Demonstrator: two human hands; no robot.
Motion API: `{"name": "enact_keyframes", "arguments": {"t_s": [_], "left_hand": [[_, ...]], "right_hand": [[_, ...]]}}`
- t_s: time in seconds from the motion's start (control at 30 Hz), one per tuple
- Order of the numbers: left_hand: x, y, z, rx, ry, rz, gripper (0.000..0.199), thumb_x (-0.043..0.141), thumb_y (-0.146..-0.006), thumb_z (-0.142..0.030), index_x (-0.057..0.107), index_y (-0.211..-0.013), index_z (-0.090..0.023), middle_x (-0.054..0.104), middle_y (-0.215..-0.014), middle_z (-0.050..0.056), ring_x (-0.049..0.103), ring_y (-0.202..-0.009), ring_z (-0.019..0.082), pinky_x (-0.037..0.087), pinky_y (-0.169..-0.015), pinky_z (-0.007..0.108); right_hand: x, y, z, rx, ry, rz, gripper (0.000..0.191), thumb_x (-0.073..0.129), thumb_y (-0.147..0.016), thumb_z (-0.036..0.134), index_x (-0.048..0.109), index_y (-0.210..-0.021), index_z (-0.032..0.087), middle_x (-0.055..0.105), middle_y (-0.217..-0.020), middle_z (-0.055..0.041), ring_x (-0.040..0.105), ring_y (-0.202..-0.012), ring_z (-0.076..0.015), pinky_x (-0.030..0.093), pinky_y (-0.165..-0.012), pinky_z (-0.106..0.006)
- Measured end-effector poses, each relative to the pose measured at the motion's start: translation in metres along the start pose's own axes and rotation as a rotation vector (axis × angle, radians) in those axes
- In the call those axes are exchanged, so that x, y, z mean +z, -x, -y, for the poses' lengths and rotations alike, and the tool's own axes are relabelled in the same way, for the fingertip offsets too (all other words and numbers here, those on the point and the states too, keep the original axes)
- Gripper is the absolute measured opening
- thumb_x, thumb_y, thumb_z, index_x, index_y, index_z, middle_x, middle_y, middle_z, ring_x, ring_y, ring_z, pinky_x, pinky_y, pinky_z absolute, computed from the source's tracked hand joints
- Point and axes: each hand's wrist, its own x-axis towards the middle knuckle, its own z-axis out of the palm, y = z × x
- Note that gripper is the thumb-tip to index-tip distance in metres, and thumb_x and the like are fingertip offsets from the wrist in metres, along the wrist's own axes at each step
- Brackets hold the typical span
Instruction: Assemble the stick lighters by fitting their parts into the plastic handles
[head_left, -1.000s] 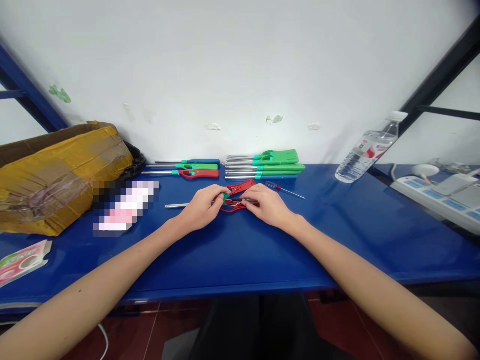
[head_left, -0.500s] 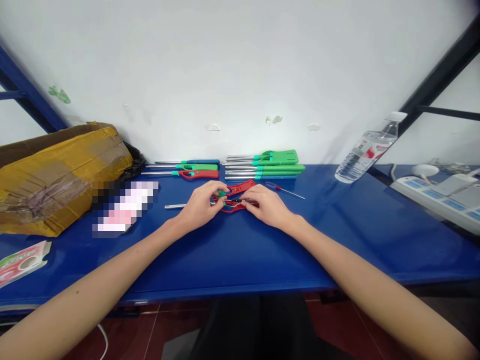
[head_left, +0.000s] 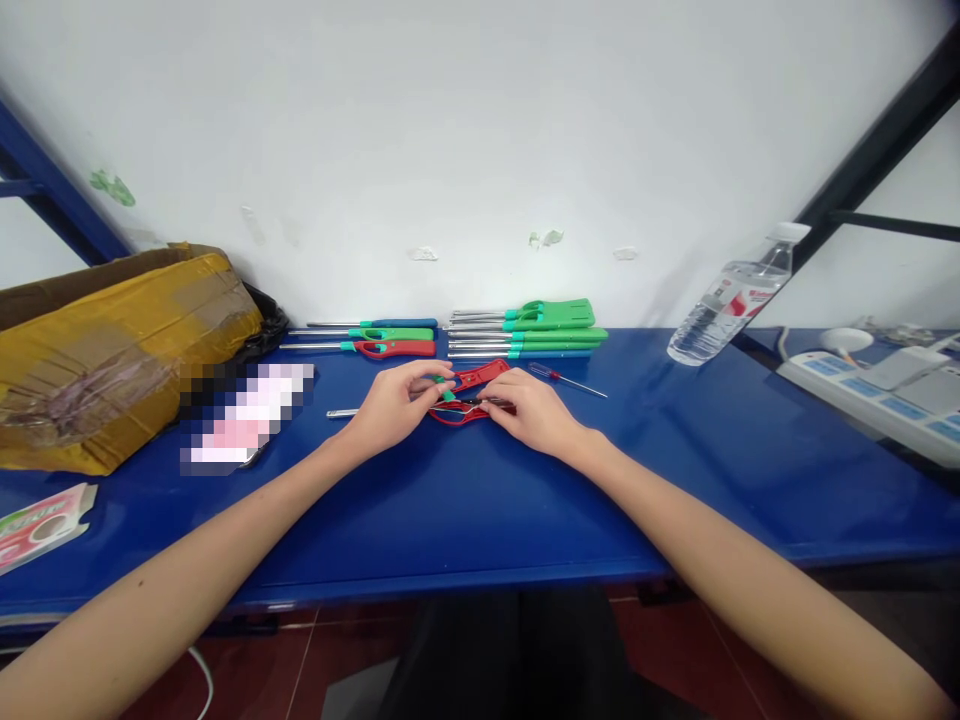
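Between my hands an opened red lighter casing (head_left: 486,374) lies on the blue table, its halves spread apart. My left hand (head_left: 394,402) is closed, thumb and fingers pinching a small green trigger piece (head_left: 445,390) over the casing. A metal lighter tube (head_left: 343,413) sticks out to the left from beneath that hand. My right hand (head_left: 534,408) pinches at the lower red half, around a dark part and thin wire; the fingers partly cover it. Just behind the right hand lies a screwdriver (head_left: 566,380) with a slim shaft.
Several green and blue lighters (head_left: 555,330) are lined up at the wall, with a red lighter (head_left: 397,348) among others to their left. A taped cardboard box (head_left: 127,370) and a pixelated item (head_left: 247,415) stand left. A water bottle (head_left: 731,300) and power strip (head_left: 862,385) are right.
My left hand has shifted slightly with the green trigger piece, which now sits at a different angle. The right hand has stayed nearly in place. The whole view has drifted slightly.
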Motion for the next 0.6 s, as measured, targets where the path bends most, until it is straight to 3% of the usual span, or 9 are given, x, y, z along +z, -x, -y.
{"name": "enact_keyframes", "arguments": {"t_s": [0.07,0.13,0.23,0.43,0.6], "left_hand": [[-0.002,0.0004,-0.0033,-0.02,-0.078,0.014,0.03,0.061,-0.088,-0.043,0.067,-0.099,-0.016,0.074,-0.091,0.006,0.072,-0.079,0.021,0.057,-0.073,0.029],[-0.0038,0.0005,-0.0059,-0.003,-0.179,0.013,0.027,0.062,-0.087,-0.042,0.069,-0.094,-0.017,0.073,-0.079,0.002,0.071,-0.073,0.019,0.053,-0.069,0.026],[-0.0052,0.0003,-0.0078,0.06,-0.283,-0.014,0.023,0.064,-0.085,-0.04,0.071,-0.09,-0.019,0.073,-0.08,0.001,0.067,-0.067,0.016,0.049,-0.067,0.024],[-0.0061,0.0008,-0.0045,0.064,-0.343,-0.055,0.029,0.064,-0.085,-0.046,0.074,-0.089,-0.019,0.063,-0.057,-0.002,0.053,-0.05,0.012,0.039,-0.053,0.023],[-0.0068,0.0008,-0.005,0.17,-0.423,-0.097,0.032,0.064,-0.084,-0.051,0.075,-0.084,-0.021,0.064,-0.064,-0.001,0.053,-0.058,0.013,0.04,-0.057,0.025]], "right_hand": [[-0.0002,-0.0002,0.0005,0.002,0.003,-0.002,0.018,0.056,-0.091,0.021,0.071,-0.099,0.019,0.073,-0.099,-0.0067,0.062,-0.095,-0.0214,0.051,-0.084,-0.035],[-0.0002,-0.0004,0.0007,0.002,0.005,-0.004,0.017,0.056,-0.091,0.021,0.071,-0.099,0.019,0.073,-0.098,-0.0068,0.062,-0.094,-0.0215,0.051,-0.083,-0.036],[-0.0001,-0.0005,0.0006,0.003,-0.001,0.0,0.017,0.056,-0.091,0.02,0.071,-0.099,0.019,0.073,-0.098,-0.0071,0.062,-0.095,-0.0214,0.051,-0.083,-0.035],[-0.0003,-0.0008,0.0009,0.0,-0.001,0.008,0.017,0.056,-0.091,0.019,0.072,-0.099,0.02,0.073,-0.098,-0.007,0.062,-0.095,-0.0213,0.051,-0.084,-0.035],[-0.0001,-0.0008,0.0011,0.007,-0.014,0.005,0.017,0.058,-0.09,0.019,0.072,-0.099,0.02,0.073,-0.098,-0.0071,0.062,-0.094,-0.0213,0.051,-0.083,-0.036]]}}
